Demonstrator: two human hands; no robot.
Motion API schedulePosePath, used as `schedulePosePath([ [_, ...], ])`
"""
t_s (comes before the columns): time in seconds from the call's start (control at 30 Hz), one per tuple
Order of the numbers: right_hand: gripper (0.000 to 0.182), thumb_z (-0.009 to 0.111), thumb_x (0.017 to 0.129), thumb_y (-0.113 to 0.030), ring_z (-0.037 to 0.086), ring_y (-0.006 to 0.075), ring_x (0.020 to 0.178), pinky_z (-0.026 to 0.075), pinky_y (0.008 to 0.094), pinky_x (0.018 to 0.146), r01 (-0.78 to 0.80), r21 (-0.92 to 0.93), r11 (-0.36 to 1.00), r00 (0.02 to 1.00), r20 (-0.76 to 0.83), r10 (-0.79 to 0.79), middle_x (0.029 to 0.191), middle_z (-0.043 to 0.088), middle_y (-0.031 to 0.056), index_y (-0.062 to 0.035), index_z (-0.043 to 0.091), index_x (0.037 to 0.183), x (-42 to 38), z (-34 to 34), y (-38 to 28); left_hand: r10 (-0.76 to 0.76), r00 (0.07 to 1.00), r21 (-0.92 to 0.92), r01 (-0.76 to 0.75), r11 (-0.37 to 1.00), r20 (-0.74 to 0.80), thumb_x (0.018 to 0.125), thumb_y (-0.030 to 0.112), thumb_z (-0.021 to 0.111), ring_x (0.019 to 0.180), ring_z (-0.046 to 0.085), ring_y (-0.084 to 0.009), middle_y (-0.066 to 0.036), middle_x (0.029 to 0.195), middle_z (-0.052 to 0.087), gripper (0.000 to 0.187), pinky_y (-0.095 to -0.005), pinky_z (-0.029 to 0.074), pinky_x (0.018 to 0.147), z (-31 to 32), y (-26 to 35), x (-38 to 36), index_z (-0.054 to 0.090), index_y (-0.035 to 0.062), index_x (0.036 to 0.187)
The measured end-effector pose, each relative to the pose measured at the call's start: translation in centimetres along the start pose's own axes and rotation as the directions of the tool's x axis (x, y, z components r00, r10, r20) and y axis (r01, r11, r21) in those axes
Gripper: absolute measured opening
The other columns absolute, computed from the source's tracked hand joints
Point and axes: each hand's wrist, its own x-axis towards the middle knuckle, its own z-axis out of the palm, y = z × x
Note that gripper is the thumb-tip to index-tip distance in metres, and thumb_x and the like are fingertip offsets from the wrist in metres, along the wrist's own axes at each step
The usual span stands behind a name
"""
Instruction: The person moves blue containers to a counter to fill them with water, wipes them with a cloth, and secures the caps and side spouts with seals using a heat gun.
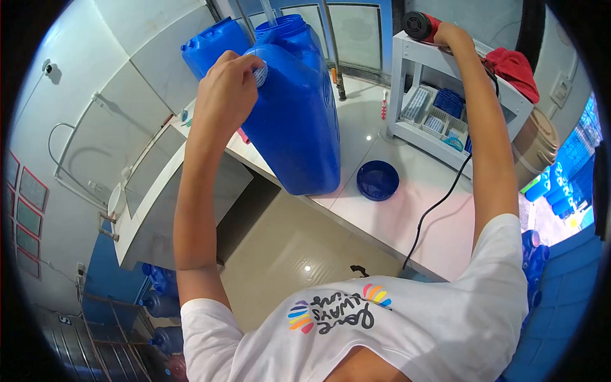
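Observation:
A large blue water jug (293, 121) stands at the counter's edge, its wide mouth uncapped with a clear pipe above it. At its upper left side, my left hand (226, 89) has its fingers pinched on a small white-and-blue patterned seal (260, 75), mostly covered by the fingers. My right hand (455, 38) reaches to the top of a white shelf (398, 83) and is closed around a red-and-black heat gun (420, 25). A black cord (439, 204) runs down past the shelf. On the counter lies a round blue cap (378, 180).
Another blue jug (216, 44) stands behind on the left. A red cloth (514, 73) hangs on the shelf's right end, above trays (436, 121) of small blue and white items. The white counter (347, 197) ends at an edge toward me. A beige bin (534, 143) stands at right.

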Motion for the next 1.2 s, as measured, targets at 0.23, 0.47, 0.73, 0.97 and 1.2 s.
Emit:
schedulePosePath([
  [0.23, 0.034, 0.051, 0.070, -0.013, 0.061, 0.0317, 0.094, 0.048, 0.0402, 0.082, 0.097, -0.038, 0.995, 0.960, -0.261, -0.103, 0.099, 0.062, 0.0206, -0.0027, 0.063, 0.099, 2.6, 2.6, 0.6, 0.085, 0.994, 0.162, -0.072, 0.984, -0.073, 0.080, 0.012, 0.059, 0.071, 0.054, -0.0273, -0.011, 0.081, 0.056, 0.013, -0.0351, 0.044, 0.068, 2.2, -0.8, -0.5, 0.054, 0.0021, 0.088],
  [0.47, 0.034, 0.064, 0.071, -0.028, 0.061, 0.0202, 0.068, 0.049, 0.0311, 0.062, 0.374, 0.462, 0.804, 0.910, -0.349, -0.223, 0.086, 0.065, 0.0126, -0.0031, 0.063, 0.094, 2.1, -0.4, 6.1, 0.332, 0.909, 0.371, -0.226, 0.901, -0.253, 0.074, 0.011, 0.066, 0.087, 0.054, -0.0323, -0.015, 0.083, 0.055, 0.027, -0.0412, 0.045, 0.072, 2.2, -1.0, -1.1, 0.053, 0.0021, 0.095],
  [0.73, 0.031, 0.060, 0.075, -0.031, 0.053, 0.0129, 0.055, 0.045, 0.0238, 0.052, 0.092, 0.946, -0.311, 0.914, -0.204, -0.351, 0.070, 0.058, 0.0072, -0.0019, 0.058, 0.085, -19.3, 2.1, 6.3, 0.017, 0.968, -0.122, -0.049, 0.991, -0.249, 0.074, 0.014, 0.071, 0.094, 0.058, -0.0248, -0.012, 0.102, 0.059, 0.058, -0.0349, 0.046, 0.083, 4.0, -3.2, -1.0, 0.043, 0.0076, 0.125],
  [0.97, 0.038, 0.061, 0.069, -0.024, 0.057, 0.0178, 0.062, 0.048, 0.0279, 0.054, -0.120, 0.838, -0.532, 0.800, -0.236, -0.552, 0.083, 0.054, 0.0136, 0.0026, 0.051, 0.094, -30.1, 8.2, 1.3, -0.043, 0.923, -0.307, -0.083, 0.948, -0.382, 0.071, 0.013, 0.073, 0.092, 0.057, -0.0291, -0.016, 0.104, 0.056, 0.072, -0.0360, 0.045, 0.084, 6.3, -3.7, -2.1, 0.033, 0.0047, 0.130],
  [1.2, 0.035, 0.060, 0.069, -0.017, 0.056, 0.0163, 0.064, 0.048, 0.0292, 0.056, -0.187, 0.847, -0.498, 0.795, -0.168, -0.583, 0.084, 0.055, 0.0119, -0.0003, 0.051, 0.099, -32.4, 10.3, -1.8, -0.144, 0.858, -0.242, 0.024, 0.970, -0.493, 0.072, 0.021, 0.073, 0.107, 0.042, -0.0284, -0.012, 0.106, 0.056, 0.083, -0.0434, 0.024, 0.098, 7.7, -3.5, -3.1, 0.020, 0.0030, 0.135],
])
